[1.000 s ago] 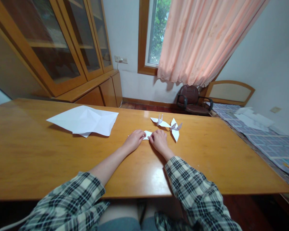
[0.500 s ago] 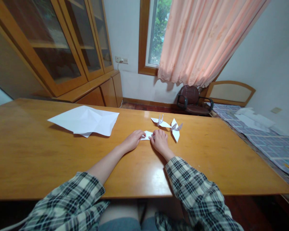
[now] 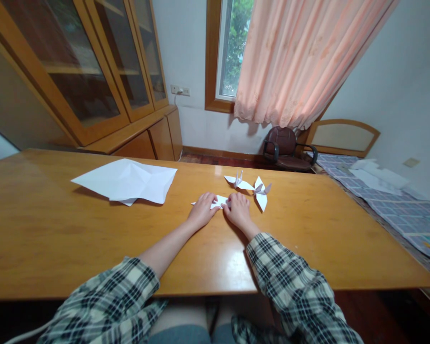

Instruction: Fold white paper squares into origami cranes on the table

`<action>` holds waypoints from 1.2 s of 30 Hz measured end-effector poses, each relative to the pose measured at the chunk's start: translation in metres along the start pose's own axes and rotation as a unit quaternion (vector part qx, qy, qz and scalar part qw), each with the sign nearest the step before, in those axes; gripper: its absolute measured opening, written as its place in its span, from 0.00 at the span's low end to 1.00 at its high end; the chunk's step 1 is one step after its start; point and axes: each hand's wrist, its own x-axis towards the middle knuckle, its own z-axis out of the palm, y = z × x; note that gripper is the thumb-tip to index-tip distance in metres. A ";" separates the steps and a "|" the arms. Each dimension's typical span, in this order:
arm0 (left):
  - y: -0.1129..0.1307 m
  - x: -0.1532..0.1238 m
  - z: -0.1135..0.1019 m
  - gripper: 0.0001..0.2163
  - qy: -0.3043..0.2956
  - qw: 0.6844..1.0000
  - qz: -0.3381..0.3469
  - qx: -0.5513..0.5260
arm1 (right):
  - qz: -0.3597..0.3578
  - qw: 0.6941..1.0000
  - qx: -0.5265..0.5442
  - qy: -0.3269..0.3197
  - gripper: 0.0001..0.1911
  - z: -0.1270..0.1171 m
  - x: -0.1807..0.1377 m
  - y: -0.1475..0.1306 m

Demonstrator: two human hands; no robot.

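A small folded white paper (image 3: 219, 202) lies on the wooden table between my two hands. My left hand (image 3: 203, 209) is closed on its left part, with the thumb near the middle of the paper and a thin pointed tip showing past the fingers on the left. My right hand (image 3: 237, 209) grips the right part, fingers bent over it and the thumb at the near edge. Much of the paper is hidden under the fingers. Just beyond my right hand sit two folded paper cranes, one crane (image 3: 238, 182) touching or nearly touching the other crane (image 3: 261, 192).
Larger creased white sheets (image 3: 129, 181) lie at the left on the wooden table (image 3: 93, 248). Past its far edge stand a glass-doored cabinet (image 3: 111, 71), a brown armchair (image 3: 284, 148) and, on the right, a bed (image 3: 372, 191).
My left hand has shifted slightly to the right along the folded paper, baring a pointed tip at its left. My right hand stays nearly in place.
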 end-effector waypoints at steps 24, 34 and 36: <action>-0.010 0.002 -0.008 0.11 -0.049 0.998 0.008 -0.031 | -0.002 1.000 -0.004 0.010 0.09 0.009 -0.005 0.003; -0.006 0.001 -0.013 0.11 -0.050 0.998 -0.011 -0.045 | -0.003 0.998 0.061 0.019 0.15 -0.001 0.003 0.011; -0.004 0.000 -0.016 0.11 -0.065 0.997 -0.007 -0.050 | -0.023 0.997 0.067 0.016 0.14 -0.003 0.007 0.014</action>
